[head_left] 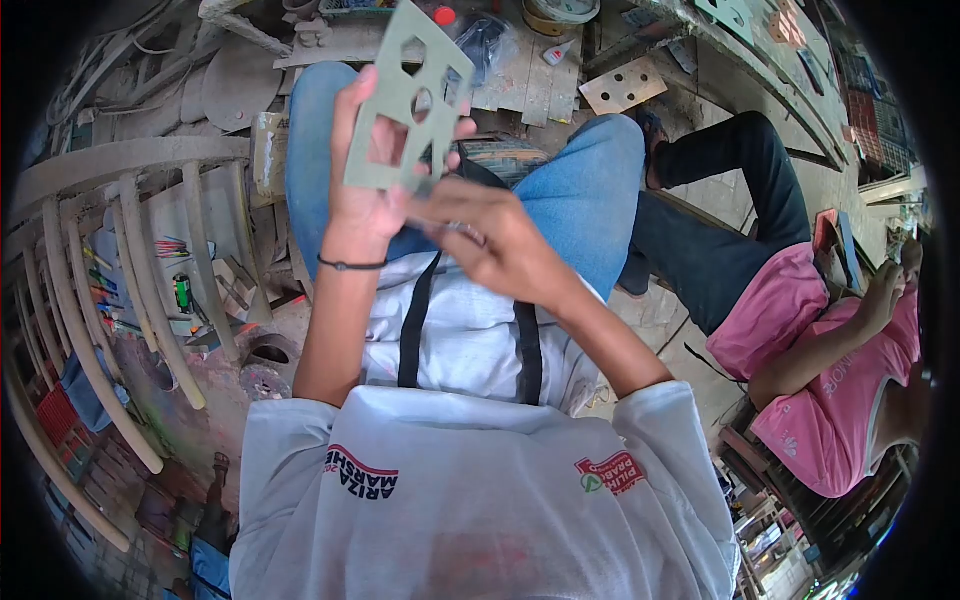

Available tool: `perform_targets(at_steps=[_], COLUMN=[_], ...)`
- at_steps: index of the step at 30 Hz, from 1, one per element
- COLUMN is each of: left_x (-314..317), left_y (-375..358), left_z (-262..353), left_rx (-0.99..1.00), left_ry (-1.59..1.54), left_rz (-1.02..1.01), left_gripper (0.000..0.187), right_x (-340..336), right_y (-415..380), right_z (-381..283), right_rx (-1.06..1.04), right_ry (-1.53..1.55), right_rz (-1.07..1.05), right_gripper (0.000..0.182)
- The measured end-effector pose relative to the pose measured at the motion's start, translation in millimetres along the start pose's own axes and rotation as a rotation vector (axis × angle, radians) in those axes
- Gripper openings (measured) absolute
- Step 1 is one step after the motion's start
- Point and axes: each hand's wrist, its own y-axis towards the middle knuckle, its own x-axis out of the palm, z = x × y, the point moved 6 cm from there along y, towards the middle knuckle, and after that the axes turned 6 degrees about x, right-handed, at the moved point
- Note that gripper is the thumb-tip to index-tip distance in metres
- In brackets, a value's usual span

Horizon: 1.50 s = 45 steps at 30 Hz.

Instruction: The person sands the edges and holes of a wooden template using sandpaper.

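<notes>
Cluttered workshop floor [685, 345] surrounds the seated wearer, with tools, timber and odds and ends crowding the edges. To the right sits a co-worker [830, 390] in a pink shirt and dark trousers. Curved wooden slats [135, 250] form a railing-like frame along the left, with coloured pens [172, 247] visible between them. The wearer's jeans-clad knees [590, 170] are bent and apart.

Above the lap, toward the left knee, is a pale grey-green panel [395, 100] with cut-outs, among them a hexagon and a square. Its long axis runs away from the torso, leaning slightly right, with the far end reaching the top edge of the view. The left hand [366, 207] grips it near its close end, thumb along the left edge and fingers around the right. The right hand [485, 232], blurred, is curled beside the panel's near edge; whether it pinches anything, I cannot tell.

Beyond the right knee lies a wooden board [623, 86] with round holes. Farther forward stands a round tub [545, 26] with pale, unclear contents. Near it are a clear plastic bag [495, 45] holding something dark and a small white bottle [557, 53].
</notes>
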Motion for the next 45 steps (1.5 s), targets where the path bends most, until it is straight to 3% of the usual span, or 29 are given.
perform_targets(at_steps=[2, 6, 7, 10, 12, 16, 20, 22, 24, 26, 32, 37, 40, 43, 45], left_x=[-4, -1, 0, 8, 8, -6, -5, 0, -3, -3, -5, -11, -15, -22, -19], left_y=[5, 4, 3, 1, 0, -3, -4, -10, -5, -5, -14, -22, -20, -15, -13], left_z=[2, 5, 6, -1, -4, -4, -3, 6, 9, 12, 21, 26, 24, 11, 12], left_rx=[0.034, 0.119, 0.112, 0.123, 0.139, 0.225, 0.254, 0.362, 0.411, 0.478, 0.682, 0.754, 0.655, 0.426, 0.378], left_ry=[0.131, 0.183, 0.164, 0.113, 0.078, 0.170, 0.120, 0.302, 0.366, 0.447, 0.691, 0.809, 0.687, 0.546, 0.523], left_rz=[0.002, 0.022, -0.070, -0.067, -0.050, -0.030, -0.170, -0.115, -0.133, -0.175, -0.172, -0.165, -0.174, -0.033, 0.027], left_gripper=[0.068, 0.074, 0.080, 0.079, 0.078, 0.079, 0.080, 0.083, 0.085, 0.090, 0.100, 0.091, 0.085, 0.074, 0.072], right_x=[9, -21, -29, -18, -12, -1, 9, 18, 16, 23, 18, 28, 27, 18, 19], right_y=[-5, 2, 4, 4, 0, 2, -1, -8, -5, -8, -4, -6, -6, 0, 0], right_z=[-1, -22, -24, -4, -2, 2, -4, 1, 1, 0, -17, -12, -13, -3, 4], right_rx=[0.083, 0.056, 0.211, 0.065, 0.076, 0.126, 0.194, 0.531, 0.544, 0.623, 0.698, 0.741, 0.723, 0.686, 0.667], right_ry=[0.160, 0.139, 0.032, -0.094, -0.095, 0.173, 0.446, 0.800, 0.816, 1.335, 1.732, 1.780, 1.584, 1.194, 1.057], right_rz=[-0.013, 0.122, 0.079, 0.211, 0.184, 0.118, 0.108, -0.025, 0.002, -0.081, -0.062, -0.056, -0.030, -0.046, -0.071], right_gripper=[0.051, 0.046, 0.047, 0.047, 0.047, 0.042, 0.038, 0.033, 0.022, 0.010, 0.011, 0.016, 0.014, 0.012, 0.012])
